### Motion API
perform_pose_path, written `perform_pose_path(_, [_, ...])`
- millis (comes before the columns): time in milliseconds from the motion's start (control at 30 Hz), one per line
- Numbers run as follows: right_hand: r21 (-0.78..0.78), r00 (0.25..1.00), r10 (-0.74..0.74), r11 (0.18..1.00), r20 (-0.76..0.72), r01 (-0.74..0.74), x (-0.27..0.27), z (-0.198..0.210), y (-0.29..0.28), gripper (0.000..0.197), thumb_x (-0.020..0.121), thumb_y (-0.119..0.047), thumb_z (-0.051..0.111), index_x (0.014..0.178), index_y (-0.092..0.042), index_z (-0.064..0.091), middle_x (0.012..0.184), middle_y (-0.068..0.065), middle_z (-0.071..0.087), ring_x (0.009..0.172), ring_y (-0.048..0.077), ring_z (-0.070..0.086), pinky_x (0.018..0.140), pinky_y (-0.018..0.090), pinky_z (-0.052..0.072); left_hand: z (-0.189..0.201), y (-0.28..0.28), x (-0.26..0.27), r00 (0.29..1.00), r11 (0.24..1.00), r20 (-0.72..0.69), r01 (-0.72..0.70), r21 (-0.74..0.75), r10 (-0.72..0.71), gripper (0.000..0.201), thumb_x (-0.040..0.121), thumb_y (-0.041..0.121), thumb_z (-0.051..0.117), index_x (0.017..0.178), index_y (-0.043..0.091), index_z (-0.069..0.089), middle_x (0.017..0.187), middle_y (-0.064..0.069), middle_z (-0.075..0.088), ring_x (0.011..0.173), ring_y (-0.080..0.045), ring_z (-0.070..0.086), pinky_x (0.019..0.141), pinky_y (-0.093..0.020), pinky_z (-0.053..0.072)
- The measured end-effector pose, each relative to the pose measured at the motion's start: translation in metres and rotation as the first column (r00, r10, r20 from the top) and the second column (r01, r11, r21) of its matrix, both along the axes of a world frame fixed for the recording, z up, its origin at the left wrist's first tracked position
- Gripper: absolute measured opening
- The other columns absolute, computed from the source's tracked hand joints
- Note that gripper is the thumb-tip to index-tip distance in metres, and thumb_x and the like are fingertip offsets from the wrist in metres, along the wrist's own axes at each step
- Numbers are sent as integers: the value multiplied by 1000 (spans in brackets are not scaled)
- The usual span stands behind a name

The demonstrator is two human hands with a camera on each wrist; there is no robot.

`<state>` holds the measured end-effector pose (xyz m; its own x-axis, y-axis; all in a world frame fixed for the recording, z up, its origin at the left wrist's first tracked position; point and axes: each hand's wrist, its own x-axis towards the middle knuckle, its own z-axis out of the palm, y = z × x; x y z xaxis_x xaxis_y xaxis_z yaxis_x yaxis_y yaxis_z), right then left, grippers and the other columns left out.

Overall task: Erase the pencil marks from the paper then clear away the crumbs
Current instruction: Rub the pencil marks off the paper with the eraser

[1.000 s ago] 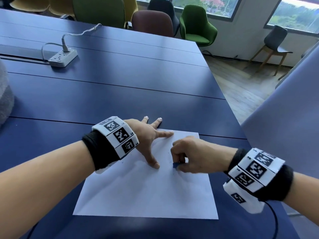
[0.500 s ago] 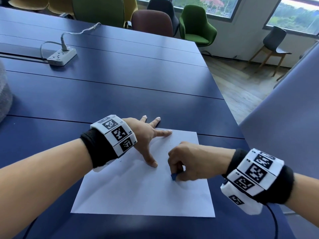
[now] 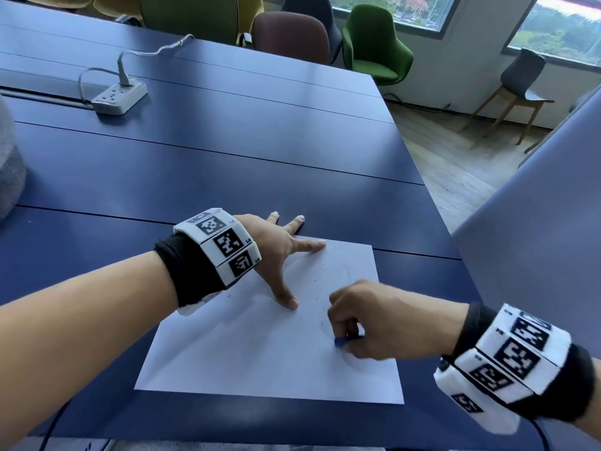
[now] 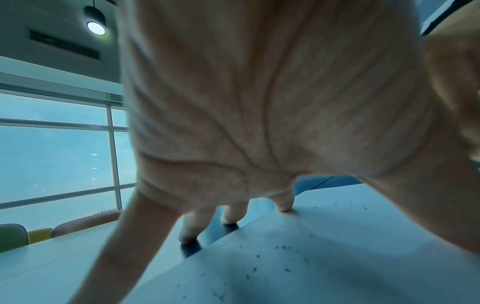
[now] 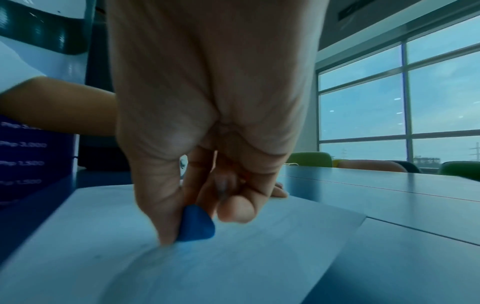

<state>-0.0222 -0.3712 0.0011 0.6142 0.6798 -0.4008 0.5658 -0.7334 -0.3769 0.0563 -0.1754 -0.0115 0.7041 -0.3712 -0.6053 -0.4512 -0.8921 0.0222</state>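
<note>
A white sheet of paper (image 3: 247, 359) lies on the dark blue table (image 3: 227, 151) near its front edge. My left hand (image 3: 279, 252) is spread flat, thumb and forefinger pressing the sheet's far left part, the other fingertips on the table beyond it. My right hand (image 3: 367, 320) pinches a small blue eraser (image 3: 340, 342) and holds it down on the right half of the sheet. Dark crumbs (image 3: 320, 299) speckle the paper between my hands. In the right wrist view the eraser (image 5: 196, 225) sits between thumb and fingers against the paper (image 5: 233, 257). The left wrist view shows crumbs (image 4: 283, 247) on the paper (image 4: 324, 267).
A white power strip (image 3: 118, 97) with its cable lies at the table's far left. A grey object (image 3: 8, 170) sits at the left edge. Green and maroon chairs (image 3: 289, 35) stand behind the table. A light blue panel (image 3: 540, 229) rises at the right.
My right hand has slid the eraser toward me and rightward across the sheet. The left hand has kept its place on the paper.
</note>
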Motion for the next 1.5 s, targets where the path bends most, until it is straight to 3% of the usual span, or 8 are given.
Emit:
perform_pose_path(267, [23, 996, -88, 996, 28, 87, 22, 1, 3, 5, 77, -18, 67, 77, -13, 67, 75, 1, 66, 69, 17, 59, 66, 35, 53, -1, -1, 1, 1000, 1000, -2, 2, 14, -2, 119, 60, 79, 71, 143, 63, -12, 160, 13, -26, 149, -31, -15, 115, -57, 22])
perform_pose_path(400, [-61, 984, 28, 997, -174, -39, 1, 5, 5, 2, 76, -15, 69, 76, -13, 67, 77, 2, 66, 64, 11, 56, 54, 18, 44, -1, 0, 0, 1000, 1000, -3, 3, 4, -3, 119, 60, 78, 72, 144, 63, -12, 160, 12, -25, 149, -32, -16, 115, -58, 21])
perform_pose_path(600, [7, 994, -111, 994, -6, 111, 31, 1, 2, 6, 76, -16, 70, 79, -11, 69, 75, 0, 68, 64, 12, 58, 61, 26, 50, -3, 0, 0, 1000, 1000, 3, 8, 18, -8, 120, 59, 80, 71, 143, 63, -13, 160, 13, -25, 149, -32, -14, 114, -57, 23])
perform_pose_path(733, [-90, 985, -36, 996, -168, 20, 24, 6, 11, 7, 75, -15, 74, 77, -11, 70, 63, -11, 61, 52, 1, 51, 49, 11, 39, -2, 0, 1, 1000, 1000, 0, 10, 20, -10, 120, 60, 79, 71, 143, 63, -14, 160, 13, -26, 149, -32, -15, 114, -58, 24])
perform_pose_path(933, [-9, 972, -187, 982, 140, 190, 71, 7, 13, 15, 76, -16, 72, 65, -17, 61, 60, -7, 58, 53, 8, 51, 56, 26, 48, -3, 1, 1, 1000, 1000, -17, 9, 7, -9, 120, 58, 80, 71, 140, 66, -17, 160, 11, -27, 148, -34, -17, 114, -60, 21])
perform_pose_path(1167, [-57, 997, 31, 998, -64, -35, 18, 4, 11, 2, 76, -13, 68, 75, -12, 67, 70, -7, 63, 64, 8, 54, 55, 17, 43, -2, -1, 1, 1000, 1000, -13, 12, 15, -11, 120, 61, 78, 71, 144, 61, -14, 159, 11, -27, 148, -34, -18, 115, -58, 22])
perform_pose_path(1400, [47, 989, -115, 993, 90, 111, 40, -2, 13, 7, 77, -16, 69, 73, -14, 64, 71, -9, 62, 67, 10, 56, 67, 31, 53, -3, -1, 1, 1000, 1000, -15, 11, 14, -10, 121, 60, 78, 71, 143, 63, -15, 159, 11, -27, 148, -33, -18, 114, -58, 20])
perform_pose_path(1500, [-7, 998, 12, 1000, -60, -12, 22, 0, 15, 5, 76, -13, 70, 73, -15, 66, 72, -5, 65, 65, 10, 56, 60, 19, 47, -2, 0, 0, 1000, 1000, -17, 5, 10, -5, 121, 61, 77, 72, 144, 62, -14, 159, 11, -27, 148, -33, -18, 115, -58, 20])
